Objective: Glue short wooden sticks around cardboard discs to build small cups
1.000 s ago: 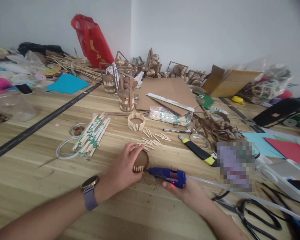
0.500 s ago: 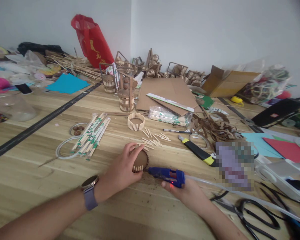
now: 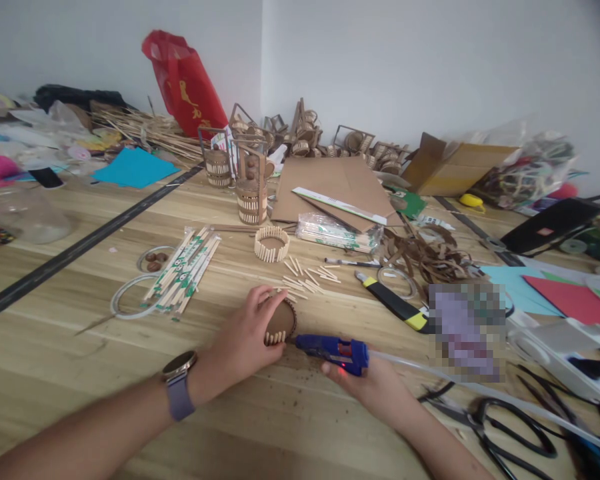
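My left hand (image 3: 245, 333), a watch on its wrist, grips a round cardboard disc (image 3: 281, 319) by its left side, fingers at the far edge and thumb at the near edge. Several short wooden sticks line the disc's near rim. In my right hand (image 3: 367, 383) is a blue glue gun (image 3: 333, 352) with a red light lit and a long clear glue stick coming out of its back. Its nozzle points left, at the disc's rim close to my left thumb; whether it touches is too small to tell. Loose cut sticks (image 3: 305, 283) lie just beyond the disc.
A finished stick ring (image 3: 271, 245) and small wooden buckets (image 3: 253, 200) stand farther back. Bagged sticks (image 3: 185, 270) and tape rolls lie left. A utility knife (image 3: 395, 303), scissors (image 3: 480, 420) and brown strips (image 3: 425, 250) are right. Cardboard sheets (image 3: 330, 177) lie behind.
Hardly anything differs. Both hands, the disc and the glue gun keep their places; the whole view has shifted very slightly.
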`<state>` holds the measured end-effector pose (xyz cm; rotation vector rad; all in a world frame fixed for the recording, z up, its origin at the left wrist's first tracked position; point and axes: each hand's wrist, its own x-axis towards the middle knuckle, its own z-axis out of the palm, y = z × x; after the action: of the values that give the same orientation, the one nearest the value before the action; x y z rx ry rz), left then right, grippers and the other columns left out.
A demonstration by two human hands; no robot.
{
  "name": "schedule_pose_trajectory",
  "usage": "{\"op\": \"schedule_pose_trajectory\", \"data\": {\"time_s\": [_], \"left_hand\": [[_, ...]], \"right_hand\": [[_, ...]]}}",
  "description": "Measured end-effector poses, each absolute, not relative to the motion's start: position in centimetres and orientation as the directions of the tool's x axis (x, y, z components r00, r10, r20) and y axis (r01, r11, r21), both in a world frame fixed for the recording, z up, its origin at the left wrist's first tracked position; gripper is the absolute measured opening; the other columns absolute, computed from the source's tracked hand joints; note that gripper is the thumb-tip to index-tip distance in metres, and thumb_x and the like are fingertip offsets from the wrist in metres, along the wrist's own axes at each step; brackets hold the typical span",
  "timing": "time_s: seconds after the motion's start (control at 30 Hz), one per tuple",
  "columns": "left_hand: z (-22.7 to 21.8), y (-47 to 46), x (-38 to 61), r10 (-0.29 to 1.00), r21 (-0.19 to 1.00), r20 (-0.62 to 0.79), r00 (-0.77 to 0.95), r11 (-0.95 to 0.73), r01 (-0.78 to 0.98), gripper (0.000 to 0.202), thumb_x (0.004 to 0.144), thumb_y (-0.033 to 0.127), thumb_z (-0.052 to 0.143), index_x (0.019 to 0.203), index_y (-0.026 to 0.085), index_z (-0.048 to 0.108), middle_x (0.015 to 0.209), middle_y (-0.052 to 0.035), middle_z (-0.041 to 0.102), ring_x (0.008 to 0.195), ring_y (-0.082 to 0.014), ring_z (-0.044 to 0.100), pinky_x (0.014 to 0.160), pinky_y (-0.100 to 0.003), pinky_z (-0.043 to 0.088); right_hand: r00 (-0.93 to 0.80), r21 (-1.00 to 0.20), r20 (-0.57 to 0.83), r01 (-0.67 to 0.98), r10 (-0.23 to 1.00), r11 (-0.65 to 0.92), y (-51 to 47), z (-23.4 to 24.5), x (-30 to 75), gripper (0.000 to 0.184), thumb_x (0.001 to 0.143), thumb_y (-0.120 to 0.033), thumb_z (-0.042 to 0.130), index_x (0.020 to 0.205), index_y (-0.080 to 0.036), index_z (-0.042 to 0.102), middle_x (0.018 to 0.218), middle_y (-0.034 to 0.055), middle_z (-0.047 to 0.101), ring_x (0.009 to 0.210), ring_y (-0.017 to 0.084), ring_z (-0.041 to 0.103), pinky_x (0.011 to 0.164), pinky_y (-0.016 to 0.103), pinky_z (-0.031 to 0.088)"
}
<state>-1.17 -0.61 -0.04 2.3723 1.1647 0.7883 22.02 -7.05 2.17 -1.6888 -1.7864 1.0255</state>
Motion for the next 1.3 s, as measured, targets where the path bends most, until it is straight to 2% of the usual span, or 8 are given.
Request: {"op": "schedule_pose_trajectory", "data": {"time_s": [0.17, 0.57, 0.7, 1.03, 1.2, 1.23, 1.3], "left_hand": [[-0.09, -0.57, -1.2, 0.809, 0.562, 0.323, 0.491, -0.582, 0.588, 0.083, 0.067, 0.009, 0.065, 0.142, 0.025, 0.036, 0.138, -0.013, 0.04, 0.129, -0.0319, 0.046, 0.107, -0.051, 0.043], [-0.28, -0.55, -1.28, 0.802, 0.556, 0.326, 0.5, -0.591, 0.585, 0.083, 0.068, 0.01, 0.066, 0.143, 0.025, 0.034, 0.139, -0.013, 0.039, 0.129, -0.0315, 0.045, 0.107, -0.05, 0.043], [-0.44, -0.51, -1.34, 0.803, 0.554, 0.329, 0.498, -0.591, 0.586, 0.085, 0.067, 0.01, 0.066, 0.144, 0.027, 0.033, 0.139, -0.012, 0.04, 0.129, -0.0316, 0.046, 0.107, -0.05, 0.043], [-0.33, -0.49, -1.28, 0.797, 0.532, 0.323, 0.51, -0.599, 0.598, 0.083, 0.069, 0.01, 0.066, 0.144, 0.024, 0.033, 0.139, -0.0134, 0.039, 0.13, -0.0313, 0.045, 0.107, -0.049, 0.043], [-0.31, -0.58, -1.28, 0.794, 0.53, 0.318, 0.519, -0.602, 0.597, 0.084, 0.069, 0.011, 0.067, 0.144, 0.025, 0.031, 0.14, -0.0132, 0.038, 0.13, -0.0314, 0.045, 0.107, -0.049, 0.044], [-0.28, -0.62, -1.27, 0.795, 0.53, 0.315, 0.518, -0.6, 0.599, 0.084, 0.069, 0.011, 0.067, 0.144, 0.025, 0.032, 0.14, -0.0133, 0.038, 0.13, -0.0316, 0.045, 0.106, -0.049, 0.045], [-0.19, -0.69, -1.24, 0.797, 0.528, 0.312, 0.517, -0.598, 0.603, 0.083, 0.069, 0.011, 0.067, 0.143, 0.024, 0.032, 0.139, -0.0136, 0.038, 0.129, -0.032, 0.046, 0.105, -0.049, 0.045]], "right_hand": [[-0.132, -0.792, -0.139, 0.609, 0.981, -0.03, -7.06, 2.4, 21.93, 0.039, 0.077, -0.055, 0.059, 0.093, -0.022, 0.074, 0.093, 0.0087, 0.077, 0.085, 0.029, 0.071, 0.078, 0.04, 0.057], [-0.133, -0.775, -0.121, 0.632, 0.984, -0.01, -7.07, 2.1, 21.9, 0.042, 0.078, -0.056, 0.059, 0.095, -0.02, 0.075, 0.096, 0.0112, 0.077, 0.089, 0.031, 0.071, 0.079, 0.042, 0.056], [-0.122, -0.781, -0.107, 0.625, 0.987, -0.007, -7.1, 1.87, 21.95, 0.04, 0.078, -0.055, 0.06, 0.095, -0.022, 0.075, 0.091, 0.0091, 0.078, 0.083, 0.029, 0.071, 0.077, 0.041, 0.057], [-0.141, -0.779, -0.117, 0.627, 0.983, -0.002, -7.19, 1.9, 21.94, 0.044, 0.079, -0.057, 0.058, 0.098, -0.021, 0.075, 0.093, 0.0101, 0.077, 0.085, 0.03, 0.071, 0.079, 0.042, 0.057], [-0.061, -0.799, -0.109, 0.599, 0.992, -0.051, -7.01, 1.48, 22.08, 0.044, 0.077, -0.059, 0.059, 0.098, -0.023, 0.074, 0.1, 0.0087, 0.077, 0.093, 0.031, 0.07, 0.083, 0.043, 0.055], [-0.025, -0.809, -0.112, 0.583, 0.993, -0.076, -6.9, 1.5, 22.17, 0.044, 0.076, -0.061, 0.06, 0.096, -0.024, 0.074, 0.098, 0.0084, 0.077, 0.091, 0.03, 0.07, 0.081, 0.042, 0.055], [0.043, -0.827, -0.157, 0.541, 0.987, -0.156, -6.62, 1.6, 22.41, 0.046, 0.075, -0.065, 0.06, 0.087, -0.022, 0.073, 0.079, 0.0073, 0.075, 0.074, 0.026, 0.069, 0.068, 0.037, 0.055]]}}
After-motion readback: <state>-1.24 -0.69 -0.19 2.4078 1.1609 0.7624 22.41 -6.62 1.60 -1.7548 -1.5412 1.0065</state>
